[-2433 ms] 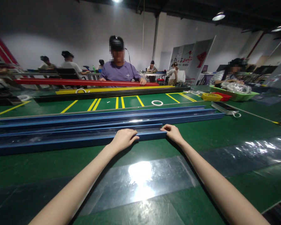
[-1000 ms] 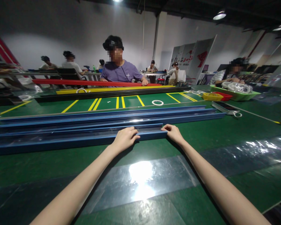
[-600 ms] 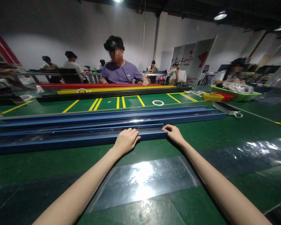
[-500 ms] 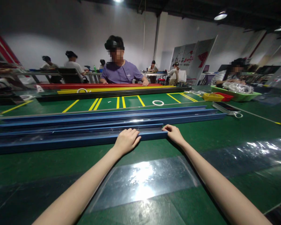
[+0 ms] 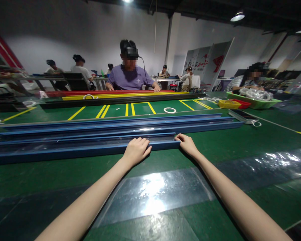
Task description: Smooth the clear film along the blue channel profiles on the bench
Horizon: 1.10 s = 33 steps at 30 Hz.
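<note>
A long blue channel (image 5: 65, 151) lies across the green table, nearest to me, with clear film visible inside it. My left hand (image 5: 137, 150) rests over its front wall near the right end, fingers bent into the channel and wrapped on the wall. At the channel's right end, my right hand (image 5: 186, 143) is closed in a pinch; what lies between its fingertips is too small to make out. Just behind are more blue channels (image 5: 203, 127), longer to the right.
Clear plastic sheets (image 5: 180, 187) lie in front on the green table (image 5: 273, 134). Beyond are a white ring (image 5: 170, 110), a phone (image 5: 243, 116), a yellow tray (image 5: 229, 104) and a green basket (image 5: 263, 104). A person (image 5: 130, 77) sits behind black, yellow and red channels.
The person across the table has turned and lowered their head. My hands stay at the same places on the blue channel.
</note>
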Tool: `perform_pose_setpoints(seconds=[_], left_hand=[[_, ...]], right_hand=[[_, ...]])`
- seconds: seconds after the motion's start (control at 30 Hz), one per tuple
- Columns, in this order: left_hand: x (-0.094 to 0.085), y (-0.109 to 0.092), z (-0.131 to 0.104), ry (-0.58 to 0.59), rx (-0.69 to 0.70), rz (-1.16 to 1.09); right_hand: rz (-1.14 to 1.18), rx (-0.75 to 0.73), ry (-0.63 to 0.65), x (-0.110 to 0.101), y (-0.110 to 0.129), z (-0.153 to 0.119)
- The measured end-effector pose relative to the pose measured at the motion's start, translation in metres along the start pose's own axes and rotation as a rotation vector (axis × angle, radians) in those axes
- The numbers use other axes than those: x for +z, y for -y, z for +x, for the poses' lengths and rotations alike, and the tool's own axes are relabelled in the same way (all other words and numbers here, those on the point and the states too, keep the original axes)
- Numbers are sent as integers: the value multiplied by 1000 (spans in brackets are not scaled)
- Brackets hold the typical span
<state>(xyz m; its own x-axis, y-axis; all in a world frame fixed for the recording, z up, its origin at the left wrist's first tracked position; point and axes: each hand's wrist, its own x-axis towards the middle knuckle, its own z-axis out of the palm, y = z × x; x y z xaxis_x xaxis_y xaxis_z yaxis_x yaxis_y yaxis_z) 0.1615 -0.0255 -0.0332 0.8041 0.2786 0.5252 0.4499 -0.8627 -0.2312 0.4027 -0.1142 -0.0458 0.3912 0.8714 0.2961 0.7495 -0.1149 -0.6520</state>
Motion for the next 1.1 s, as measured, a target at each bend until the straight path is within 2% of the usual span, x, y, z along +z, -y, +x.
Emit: perform_pose_setpoints(seconds=[1.1], left_hand=[[-2, 0, -1, 12, -4, -5]], right_hand=[[26, 18, 14, 0, -1, 0]])
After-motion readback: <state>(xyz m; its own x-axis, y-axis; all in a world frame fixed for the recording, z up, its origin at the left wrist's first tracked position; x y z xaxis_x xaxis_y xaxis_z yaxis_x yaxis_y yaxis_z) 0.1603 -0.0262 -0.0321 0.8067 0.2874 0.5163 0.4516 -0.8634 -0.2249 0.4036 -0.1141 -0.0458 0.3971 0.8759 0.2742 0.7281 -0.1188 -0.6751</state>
